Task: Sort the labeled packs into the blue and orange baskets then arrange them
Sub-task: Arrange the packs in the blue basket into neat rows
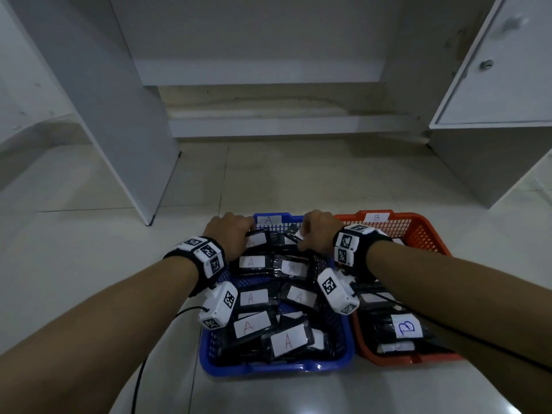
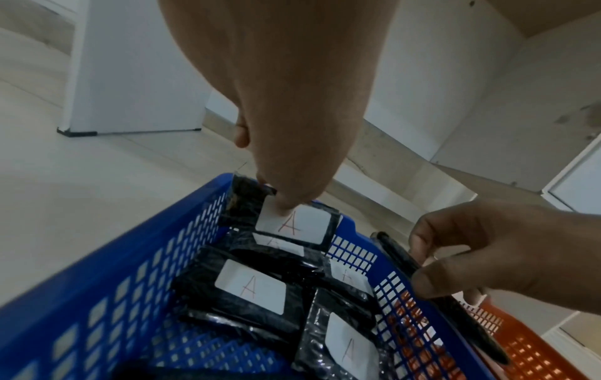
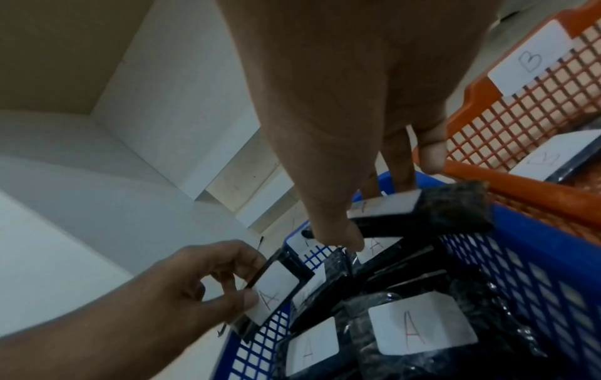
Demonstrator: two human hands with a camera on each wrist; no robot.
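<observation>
The blue basket point(image 1: 268, 370), tagged A, holds several black packs with white A labels point(image 1: 251, 324). To its right the orange basket point(image 1: 418, 218), tagged B, holds packs labeled B point(image 1: 409, 328). Both hands are at the far end of the blue basket. My left hand point(image 1: 248, 234) pinches an A pack point(image 2: 292, 226) by its edge at the far left corner, thumb on the label. My right hand point(image 1: 301, 240) grips another black A pack point(image 3: 422, 208), tilted on edge, at the far right corner beside the orange basket's wall.
Both baskets stand side by side on a pale tiled floor point(image 1: 89, 264). A white cabinet panel point(image 1: 119, 115) rises at the left, and a cabinet door point(image 1: 493, 70) hangs open at the right. Black cables point(image 1: 140, 377) trail from my wrists.
</observation>
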